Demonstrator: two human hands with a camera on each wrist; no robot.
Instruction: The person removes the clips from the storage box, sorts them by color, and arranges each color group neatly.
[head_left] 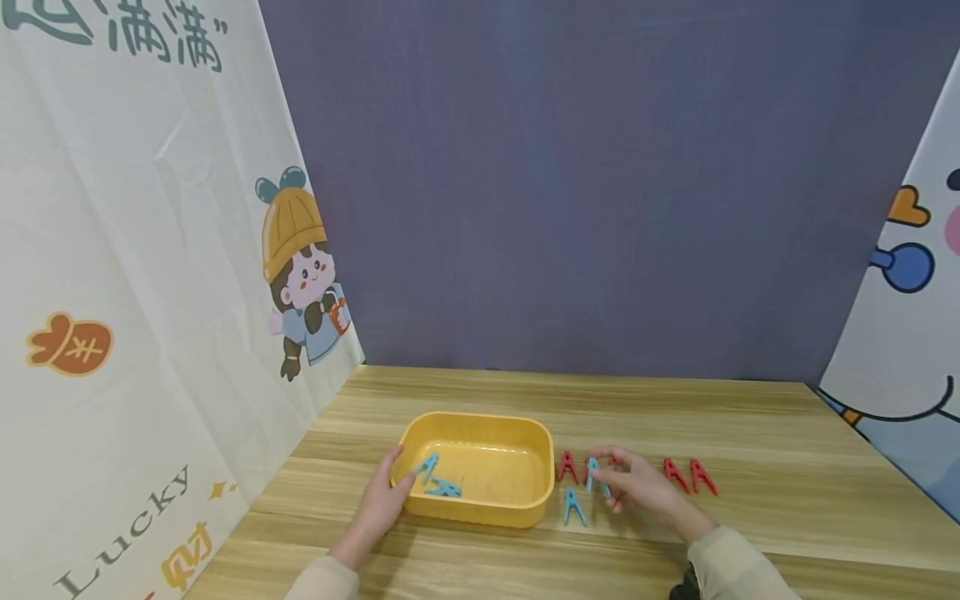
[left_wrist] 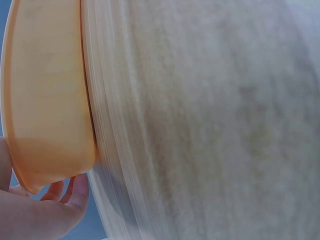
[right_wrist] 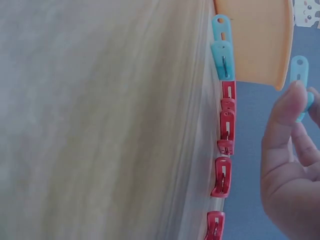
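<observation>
My left hand (head_left: 381, 504) grips the left end of a yellow plastic basin (head_left: 498, 471), thumb over the rim and fingers outside, as the left wrist view also shows. Inside the basin, toward its left, lie two blue clothespins (head_left: 446, 488). To the right of the basin, my right hand (head_left: 636, 483) pinches another blue clothespin (right_wrist: 300, 70) between thumb and fingers, raised above the table. Just below and left of it, a blue clothespin (head_left: 573, 507) lies on the table. A red clothespin (head_left: 567, 467) is beside the basin; another is mostly hidden behind the held one.
Two more red clothespins (head_left: 702, 477) lie to the right of my right hand, side by side on the wood-grain table (head_left: 585, 400). A dark blue backdrop (head_left: 570, 208) rises behind the table, with printed white cloths (head_left: 150, 250) at both sides.
</observation>
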